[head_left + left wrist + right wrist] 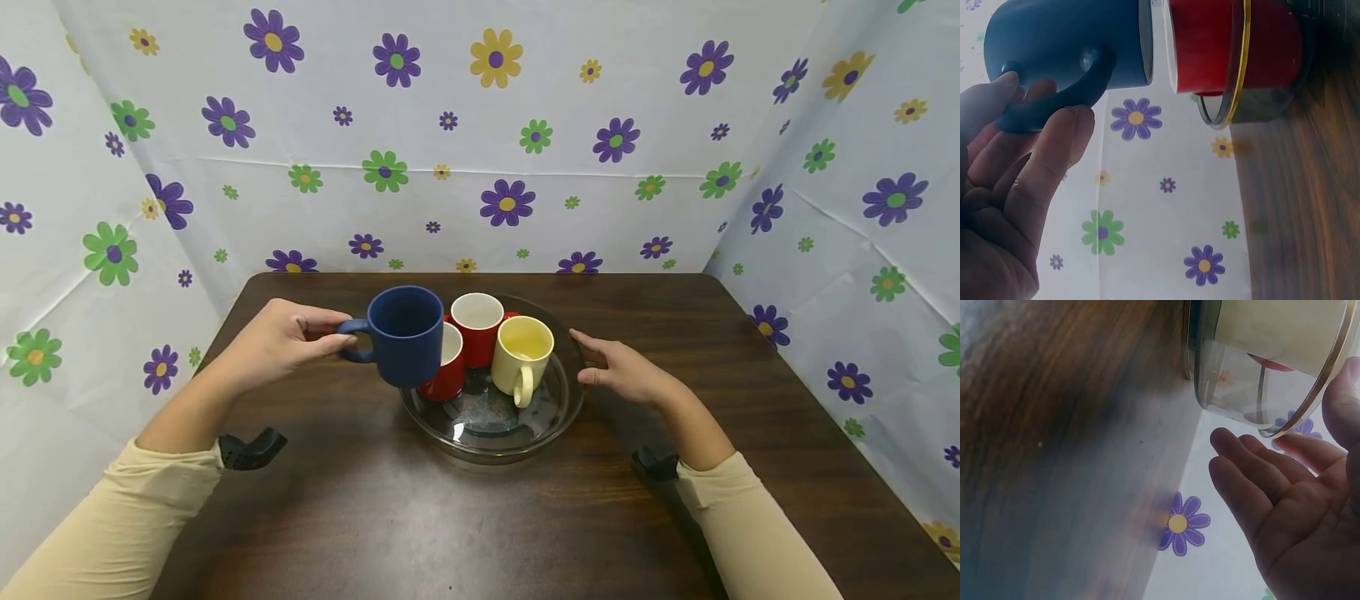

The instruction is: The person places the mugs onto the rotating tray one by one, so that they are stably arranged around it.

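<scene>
A dark blue mug (pixel 408 342) is held upright by its handle in my left hand (pixel 281 337), the thumb and fingers pinching it. In the left wrist view the mug's handle (pixel 1063 103) shows between the fingertips. The mug is raised at the left side of a round clear glass dish (pixel 487 442). Inside the dish stand two red mugs (pixel 480 340) and a pale yellow mug (pixel 517 362). The blue mug partly hides the nearer red one. My right hand (pixel 618 367) is at the dish's right rim with loosely extended fingers; whether it touches the rim I cannot tell.
The dish stands on a dark brown wooden table (pixel 360 508). White cloth (pixel 450 133) with purple, green and yellow flowers hangs behind the table and along both sides. A black strap-like piece (pixel 251 450) sits at each wrist.
</scene>
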`<state>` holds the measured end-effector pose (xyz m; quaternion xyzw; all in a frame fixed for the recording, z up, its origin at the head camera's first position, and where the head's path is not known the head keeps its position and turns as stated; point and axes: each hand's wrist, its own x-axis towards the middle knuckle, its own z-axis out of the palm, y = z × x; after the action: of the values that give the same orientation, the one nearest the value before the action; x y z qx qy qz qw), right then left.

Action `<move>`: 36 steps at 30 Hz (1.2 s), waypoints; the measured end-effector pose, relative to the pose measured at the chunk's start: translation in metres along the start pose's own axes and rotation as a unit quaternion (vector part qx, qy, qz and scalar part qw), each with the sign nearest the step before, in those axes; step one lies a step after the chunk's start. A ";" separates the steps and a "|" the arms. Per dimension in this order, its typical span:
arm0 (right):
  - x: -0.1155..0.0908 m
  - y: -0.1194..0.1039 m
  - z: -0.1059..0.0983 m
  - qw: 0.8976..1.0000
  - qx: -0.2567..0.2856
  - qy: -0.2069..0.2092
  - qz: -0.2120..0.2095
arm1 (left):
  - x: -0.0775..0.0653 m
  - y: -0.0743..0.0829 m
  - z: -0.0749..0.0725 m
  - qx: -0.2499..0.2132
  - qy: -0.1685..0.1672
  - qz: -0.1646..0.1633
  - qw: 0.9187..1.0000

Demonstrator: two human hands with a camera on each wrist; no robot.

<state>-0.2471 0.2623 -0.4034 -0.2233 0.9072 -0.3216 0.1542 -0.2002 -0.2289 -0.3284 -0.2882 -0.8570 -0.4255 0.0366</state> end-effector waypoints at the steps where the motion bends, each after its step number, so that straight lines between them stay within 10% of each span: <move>1: 0.000 0.000 0.000 1.000 0.000 0.000 0.000 | 0.000 0.001 0.001 0.000 -0.002 0.000 1.000; 36: 0.005 0.007 0.001 0.999 -0.013 0.026 -0.021 | 0.009 0.022 0.043 -0.061 -0.059 0.012 0.996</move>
<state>-0.2535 0.2642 -0.4095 -0.2361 0.9101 -0.3187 0.1203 -0.1882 -0.1820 -0.3378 -0.3245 -0.8265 -0.4592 -0.0267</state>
